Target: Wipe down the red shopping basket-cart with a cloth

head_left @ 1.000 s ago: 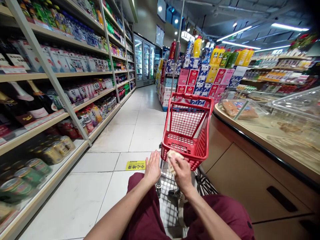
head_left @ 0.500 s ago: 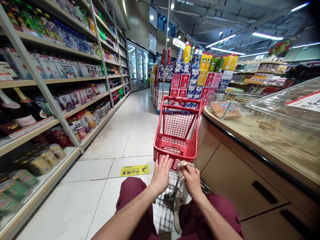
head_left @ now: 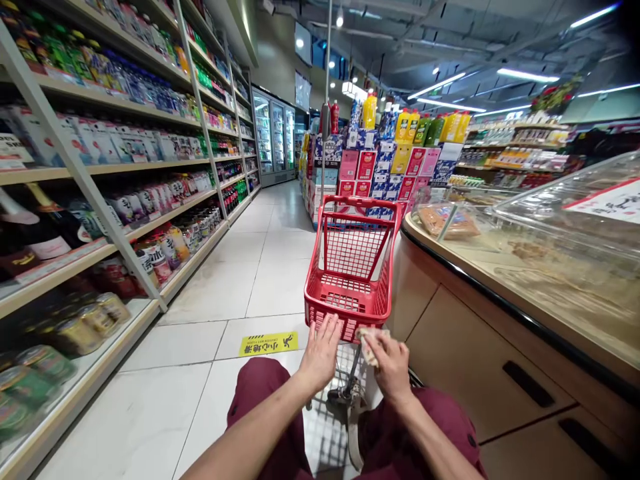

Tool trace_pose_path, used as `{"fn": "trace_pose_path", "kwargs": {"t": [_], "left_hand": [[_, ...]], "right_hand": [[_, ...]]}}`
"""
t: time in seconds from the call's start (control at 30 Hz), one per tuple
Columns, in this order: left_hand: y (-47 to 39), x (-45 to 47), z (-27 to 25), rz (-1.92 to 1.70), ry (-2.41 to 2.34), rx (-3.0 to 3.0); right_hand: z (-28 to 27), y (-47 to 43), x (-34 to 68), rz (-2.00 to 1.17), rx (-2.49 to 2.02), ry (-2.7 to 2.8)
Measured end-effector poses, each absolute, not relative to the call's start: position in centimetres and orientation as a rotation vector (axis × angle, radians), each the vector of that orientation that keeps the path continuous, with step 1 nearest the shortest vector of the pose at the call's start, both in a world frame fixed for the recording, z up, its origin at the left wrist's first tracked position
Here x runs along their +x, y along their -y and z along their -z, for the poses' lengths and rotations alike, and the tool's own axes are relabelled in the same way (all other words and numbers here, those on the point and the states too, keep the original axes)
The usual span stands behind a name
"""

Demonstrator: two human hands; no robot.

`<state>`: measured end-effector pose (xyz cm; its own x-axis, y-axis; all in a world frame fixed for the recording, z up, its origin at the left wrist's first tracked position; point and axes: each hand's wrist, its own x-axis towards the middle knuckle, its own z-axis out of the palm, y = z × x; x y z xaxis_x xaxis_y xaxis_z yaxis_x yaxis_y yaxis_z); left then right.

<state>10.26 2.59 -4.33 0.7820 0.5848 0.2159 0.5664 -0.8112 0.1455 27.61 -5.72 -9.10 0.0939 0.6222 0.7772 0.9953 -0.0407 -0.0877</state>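
A red plastic shopping cart [head_left: 350,273] stands in front of my knees, its basket end nearest me. My left hand [head_left: 321,352] lies with fingers stretched out against the lower near wall of the basket. At the basket's near right corner, my right hand [head_left: 393,363] is closed round a crumpled pale cloth [head_left: 371,341]. The cloth is at the basket's lower edge; whether it presses on the plastic I cannot tell. Below the basket, a caster wheel [head_left: 343,393] and part of the metal frame show between my legs.
Drink shelves [head_left: 120,163] line the left side. A yellow wet-floor sticker [head_left: 269,343] is on the tiled floor [head_left: 200,333]. To the right, close to the cart, runs a counter [head_left: 480,333] with clear covers. Stacked drink boxes [head_left: 367,167] stand behind the cart.
My right hand has shifted slightly right and down with the cloth. The left hand stays at the basket wall. The view has moved a little.
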Motion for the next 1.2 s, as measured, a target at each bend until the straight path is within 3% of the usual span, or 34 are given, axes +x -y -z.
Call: {"fn": "trace_pose_path", "kwargs": {"t": [0.1, 0.27, 0.47, 0.63, 0.8, 1.2], "left_hand": [[-2.8, 9.9, 4.2, -0.358, -1.017, 2.863], [-2.9, 9.6, 4.5, -0.353, -0.98, 2.863], [-3.5, 9.4, 4.4, -0.327, -1.126, 2.801], [-3.5, 9.0, 4.5, -0.336, -1.058, 2.787], [-4.6, 8.1, 5.1, -0.466, -1.239, 2.686], [-6.7, 5.6, 5.9, -0.557, -1.391, 2.634]], "right_hand": [[8.5, 5.7, 28.4, 0.813, -1.706, 1.534], [9.1, 6.5, 28.3, 0.663, -1.807, 1.681], [8.5, 6.3, 28.2, 0.824, -1.71, 1.503], [9.3, 6.1, 26.9, 0.663, -1.779, 1.713], [8.2, 3.7, 25.0, 0.762, -1.64, 1.59], [6.5, -2.3, 19.0, 0.614, -1.533, 1.688]]}}
